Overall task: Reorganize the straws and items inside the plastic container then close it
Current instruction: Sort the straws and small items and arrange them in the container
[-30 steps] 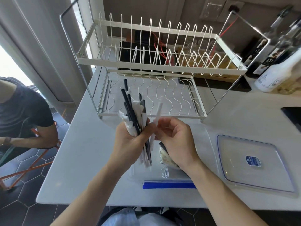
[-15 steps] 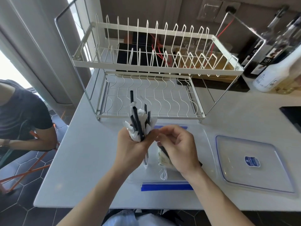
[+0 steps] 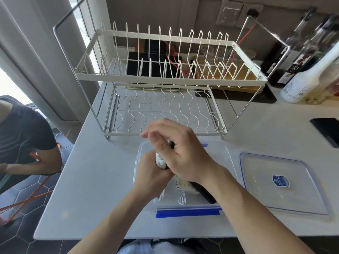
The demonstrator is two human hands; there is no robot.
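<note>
A white counter (image 3: pixel 95 180) fills most of the view, and at twelve o'clock on it stands a two-tier white wire dish rack (image 3: pixel 165 79), both tiers bare of dishes. At two o'clock, beyond the rack's right end, a group of bottles (image 3: pixel 308 70) leans against the wall. At four o'clock the container's clear lid (image 3: pixel 286 184), edged in blue with a blue label, lies flat on the counter, just beside the clear plastic container (image 3: pixel 225 162) and apart from it. The container sits open at the centre, directly in front of the rack, with a blue clip strip (image 3: pixel 187 213) along its near edge at six o'clock. Over the container both hands meet. The left hand (image 3: pixel 148 178) is wrapped around the lower part of a bundle of straws (image 3: pixel 161 161), black ones and paper-wrapped white ones, holding it roughly upright above the container's left half. The right hand (image 3: pixel 181 153) lies over the top of the bundle with its fingers curled loosely across the straw tips; whether it clamps them or only presses on them cannot be told. Under the right wrist, inside the container, lie a small printed packet (image 3: pixel 181 186) and a dark flat item (image 3: pixel 205 195), with a thin white wire whisk (image 3: pixel 181 198) near the front wall.
</note>
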